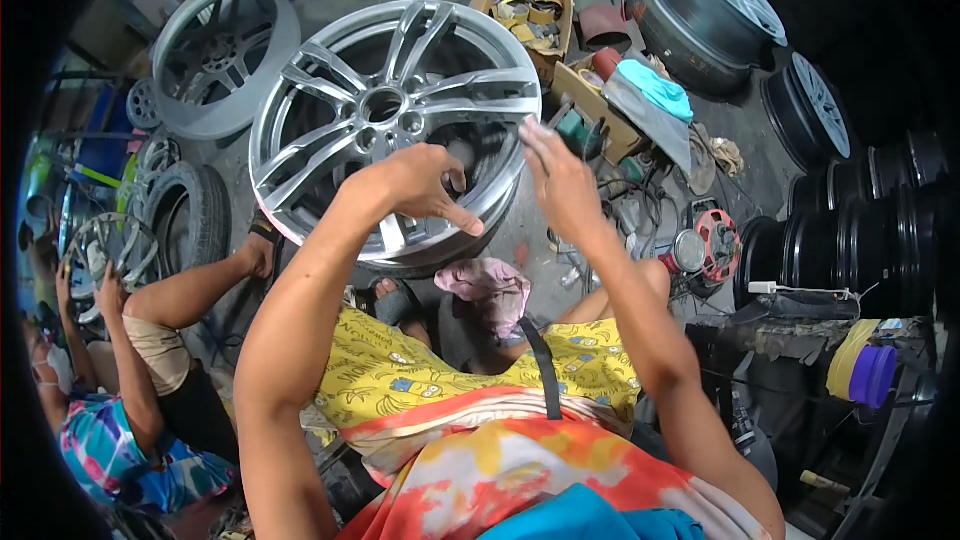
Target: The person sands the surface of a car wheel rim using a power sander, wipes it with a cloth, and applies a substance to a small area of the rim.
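A silver alloy wheel rim (383, 105) with split double spokes lies face up in front of me, slightly raised on something dark that is mostly hidden. My left hand (425, 185) is over its near part, thumb and fingers spread apart, with nothing seen in it. At the rim's right edge, my right hand (560, 180) has its fingers stretched out, the tips whitish with dust and close to a spoke end. Whether those fingertips touch the metal, I cannot tell. A pink cloth (487, 290) rests over my knee area, just below the rim.
Cardboard boxes (555, 5) of used abrasive pieces and a turquoise cloth (655, 88) are at the back right. A red cord reel (715, 245) lies right. More rims (225, 60) and a tyre (187, 215) stand around. Another person (130, 420) holds a rim at left.
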### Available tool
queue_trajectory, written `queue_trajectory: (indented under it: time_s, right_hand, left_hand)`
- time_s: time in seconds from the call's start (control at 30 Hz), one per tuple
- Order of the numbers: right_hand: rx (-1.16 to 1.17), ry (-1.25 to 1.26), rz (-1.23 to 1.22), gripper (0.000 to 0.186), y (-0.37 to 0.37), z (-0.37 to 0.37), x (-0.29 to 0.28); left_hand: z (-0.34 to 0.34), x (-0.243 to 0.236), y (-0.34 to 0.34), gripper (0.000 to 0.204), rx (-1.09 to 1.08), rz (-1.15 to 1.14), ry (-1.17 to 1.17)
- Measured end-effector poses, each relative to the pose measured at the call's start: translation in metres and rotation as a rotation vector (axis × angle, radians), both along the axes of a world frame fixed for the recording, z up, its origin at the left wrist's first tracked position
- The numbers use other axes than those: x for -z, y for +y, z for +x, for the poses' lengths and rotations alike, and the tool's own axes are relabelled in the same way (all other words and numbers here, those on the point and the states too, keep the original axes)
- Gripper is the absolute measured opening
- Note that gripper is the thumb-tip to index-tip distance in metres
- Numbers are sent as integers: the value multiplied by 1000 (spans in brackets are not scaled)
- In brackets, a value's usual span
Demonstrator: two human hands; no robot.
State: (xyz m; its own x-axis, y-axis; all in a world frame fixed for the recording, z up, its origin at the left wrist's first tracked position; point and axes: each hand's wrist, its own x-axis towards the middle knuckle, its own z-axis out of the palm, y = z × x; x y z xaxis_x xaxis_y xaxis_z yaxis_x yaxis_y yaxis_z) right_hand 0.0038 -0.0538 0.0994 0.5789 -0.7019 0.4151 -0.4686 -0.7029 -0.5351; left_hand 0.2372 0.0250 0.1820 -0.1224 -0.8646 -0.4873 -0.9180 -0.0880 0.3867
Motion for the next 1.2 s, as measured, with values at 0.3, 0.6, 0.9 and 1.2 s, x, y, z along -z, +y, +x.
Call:
queue_trajectory:
  time_s: [0.3,0.6,0.9,1.2]
  right_hand:
    - [89,6,-3,32,4,10,-5]
    - [89,-133,9,32,13,10,3]
    - [42,-216,9,29,20,11,5]
    - [-35,-106,-34,34,0,0,13]
  left_hand:
    - [4,-5,6,86,-13,-27,20]
    - [9,-1,8,83,-24,-22,82]
    - [6,-3,9,87,-12,-45,58]
    - [9,-4,9,89,-21,-48,60]
